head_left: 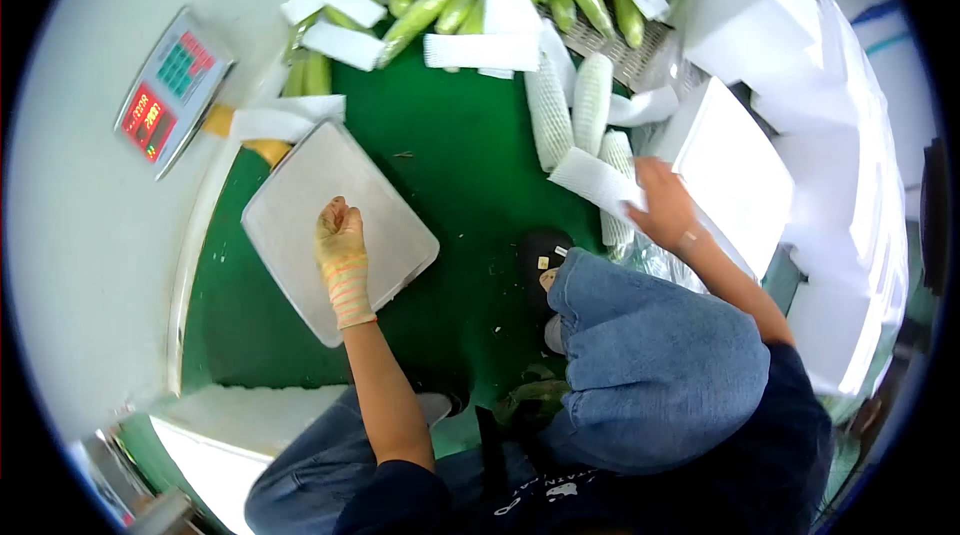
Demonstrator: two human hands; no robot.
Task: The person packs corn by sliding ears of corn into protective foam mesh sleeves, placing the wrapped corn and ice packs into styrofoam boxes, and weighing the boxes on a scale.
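My left hand [343,250], in a striped glove with dirty fingertips, hovers over the metal plate of a scale [330,205]; its fingers are curled, and what they hold, if anything, is hidden. On the right, my bare right hand [662,203] has its fingers at the end of a white foam net sleeve [597,181]. Beneath that sleeve lies a netted long vegetable [616,210]. Two more vegetables in white netting [548,115] [592,103] rest just beyond it.
Green vegetables in clear wrap [415,25] and loose foam sleeves [480,51] lie at the top. A scale display [175,90] with red digits stands at the left. White foam boxes [735,170] line the right side. My knee [660,365] is raised at lower right.
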